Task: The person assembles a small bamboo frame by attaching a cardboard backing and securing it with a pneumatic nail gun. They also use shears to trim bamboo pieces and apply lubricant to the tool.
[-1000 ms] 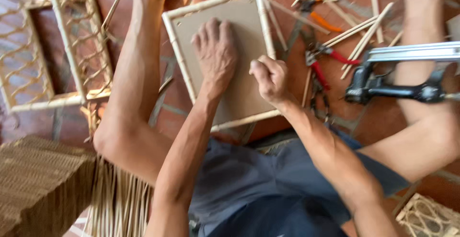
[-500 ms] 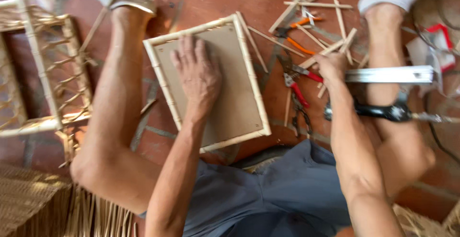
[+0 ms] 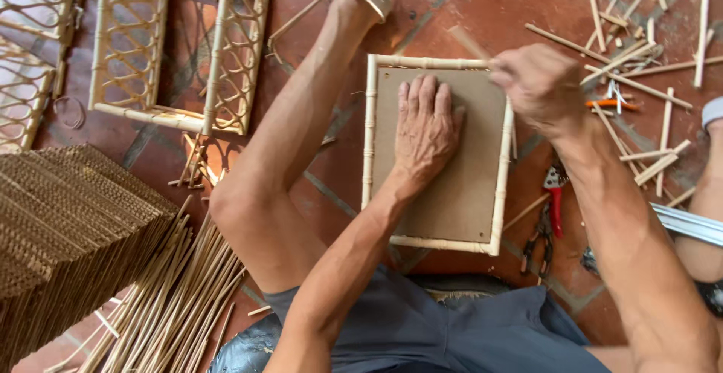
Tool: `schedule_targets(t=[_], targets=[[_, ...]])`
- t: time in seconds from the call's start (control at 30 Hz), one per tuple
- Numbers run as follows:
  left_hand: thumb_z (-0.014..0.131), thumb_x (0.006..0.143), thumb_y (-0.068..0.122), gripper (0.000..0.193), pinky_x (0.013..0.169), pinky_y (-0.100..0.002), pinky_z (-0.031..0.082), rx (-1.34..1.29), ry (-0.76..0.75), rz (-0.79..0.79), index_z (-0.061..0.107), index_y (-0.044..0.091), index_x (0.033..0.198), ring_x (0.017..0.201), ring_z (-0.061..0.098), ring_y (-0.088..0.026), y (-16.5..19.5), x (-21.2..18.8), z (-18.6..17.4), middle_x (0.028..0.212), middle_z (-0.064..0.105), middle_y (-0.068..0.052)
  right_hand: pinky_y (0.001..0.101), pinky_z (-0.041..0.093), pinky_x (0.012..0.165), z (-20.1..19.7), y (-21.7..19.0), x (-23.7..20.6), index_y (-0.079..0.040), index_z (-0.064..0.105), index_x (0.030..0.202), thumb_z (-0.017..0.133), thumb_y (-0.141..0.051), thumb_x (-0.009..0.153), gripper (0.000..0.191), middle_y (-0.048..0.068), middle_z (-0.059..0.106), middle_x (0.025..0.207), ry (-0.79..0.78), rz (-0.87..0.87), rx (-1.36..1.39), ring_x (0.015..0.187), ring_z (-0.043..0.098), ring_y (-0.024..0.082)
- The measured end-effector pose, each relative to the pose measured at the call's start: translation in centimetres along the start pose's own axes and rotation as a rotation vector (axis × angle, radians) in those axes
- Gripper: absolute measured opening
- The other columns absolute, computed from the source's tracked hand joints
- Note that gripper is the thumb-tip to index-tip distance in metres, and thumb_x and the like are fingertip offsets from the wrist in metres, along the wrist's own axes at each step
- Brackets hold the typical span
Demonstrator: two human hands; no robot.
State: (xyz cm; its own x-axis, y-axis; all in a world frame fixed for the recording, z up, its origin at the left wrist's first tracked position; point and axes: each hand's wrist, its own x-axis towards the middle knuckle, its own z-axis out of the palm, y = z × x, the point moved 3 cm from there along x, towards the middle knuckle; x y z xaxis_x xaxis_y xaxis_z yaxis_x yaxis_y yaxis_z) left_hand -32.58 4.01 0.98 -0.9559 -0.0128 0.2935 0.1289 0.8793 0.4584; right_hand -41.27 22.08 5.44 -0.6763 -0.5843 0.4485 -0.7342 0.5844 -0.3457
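A rectangular bamboo-edged frame (image 3: pixel 370 139) with a brown board panel (image 3: pixel 467 192) lies on the tiled floor between my legs. My left hand (image 3: pixel 423 128) presses flat on the panel, fingers apart. My right hand (image 3: pixel 536 87) hovers over the frame's top right corner, closed on a thin bamboo stick (image 3: pixel 468 41) that is blurred by motion.
Red-handled pliers (image 3: pixel 553 200) lie right of the frame among scattered bamboo sticks (image 3: pixel 640 64). A latticed rattan frame (image 3: pixel 181 41) lies at upper left. A stack of woven panels (image 3: pixel 60 230) and a bundle of long sticks (image 3: pixel 181 298) are at lower left. A metal tool (image 3: pixel 689 222) is at the right edge.
My right hand came back from the tools at the right to the frame's top right corner, now holding a stick. My left hand stayed pressed on the panel.
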Motion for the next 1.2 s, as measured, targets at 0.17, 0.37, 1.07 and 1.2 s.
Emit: schedule_targets(t=[0.17,0.37,1.07,1.2], targets=[[0.069,0.095,0.033,0.076,0.131,-0.057,0.022,-0.055,0.153,-0.055,0.036,-0.001,0.154,0.157,0.028,-0.039,-0.5,-0.3,-0.5,0.163,0.035,-0.024,0.0391,0.05,0.074,4.2,-3.8,6.1,-0.008,0.069,0.092,0.076,-0.008,0.086,0.009,0.005,0.065,0.086,-0.121,-0.25,-0.046,0.083,0.063,0.026],[0.068,0.093,0.037,0.084,0.132,-0.058,0.019,0.004,0.067,-0.149,0.033,-0.003,0.158,0.161,0.024,-0.037,-0.8,0.2,-0.4,0.167,0.031,-0.023,0.0379,0.048,0.079,6.1,-4.6,6.2,-0.009,0.071,0.097,0.077,-0.009,0.096,0.006,0.004,0.062,0.095,-0.034,-0.175,-0.086,0.089,0.06,0.023],[0.055,0.104,0.043,0.066,0.125,-0.067,0.008,0.226,-0.131,-0.065,0.036,0.016,0.161,0.16,0.015,-0.031,0.3,1.0,0.1,0.171,0.021,-0.014,0.0296,0.05,0.079,3.6,3.3,-4.1,-0.001,0.071,0.105,0.076,0.0,0.097,0.009,0.007,0.059,0.106,0.227,0.509,0.494,0.095,0.059,0.017],[0.054,0.104,0.047,0.063,0.125,-0.069,0.007,0.185,-0.108,-0.052,0.036,0.027,0.161,0.16,0.013,-0.037,0.4,0.8,0.1,0.171,0.018,-0.015,0.0304,0.052,0.076,3.5,3.0,-4.1,0.0,0.071,0.105,0.078,0.0,0.096,0.011,0.01,0.059,0.107,0.222,0.415,0.339,0.095,0.06,0.02]])
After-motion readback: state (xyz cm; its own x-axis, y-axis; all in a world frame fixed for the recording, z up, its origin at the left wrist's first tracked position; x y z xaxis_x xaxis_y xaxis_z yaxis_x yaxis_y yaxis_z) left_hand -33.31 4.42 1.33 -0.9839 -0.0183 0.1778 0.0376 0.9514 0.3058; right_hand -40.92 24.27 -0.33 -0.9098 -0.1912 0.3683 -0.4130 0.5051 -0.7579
